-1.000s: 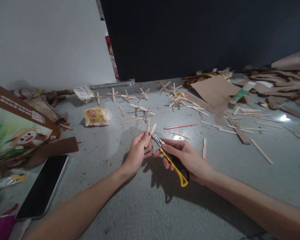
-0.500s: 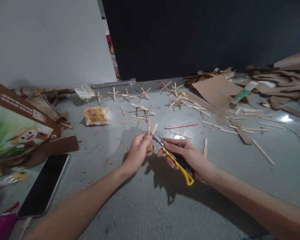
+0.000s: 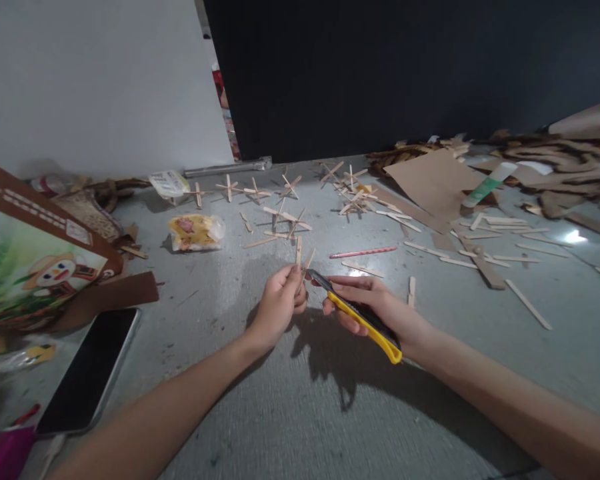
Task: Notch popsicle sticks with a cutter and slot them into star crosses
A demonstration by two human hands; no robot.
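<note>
Between thumb and fingers, my left hand (image 3: 281, 298) pinches wooden craft sticks (image 3: 299, 252); two ends stick up, one nearly upright and one leaning right. How they join is hidden by the fingers. My right hand (image 3: 373, 303) is wrapped round a yellow and black utility knife (image 3: 367, 321). The knife's tip points up and left, right at the leaning stick beside my left fingers. Beyond my hands, several crossed-stick pieces (image 3: 291, 220) rest on the grey surface, and a red pencil (image 3: 363, 253) lies just behind the knife.
Loose craft sticks (image 3: 527, 305) and cardboard (image 3: 433, 183) spread over the right side, with a green-and-white glue stick (image 3: 490, 185). To the left are a phone (image 3: 87, 373), a printed box (image 3: 45, 260) and a yellow packet (image 3: 196, 232). A dark panel (image 3: 405, 73) stands behind.
The utility knife has turned in my right hand, its handle end shifting right and slightly up. The leaning stick now shows a narrower side. My left hand has stayed nearly in place.
</note>
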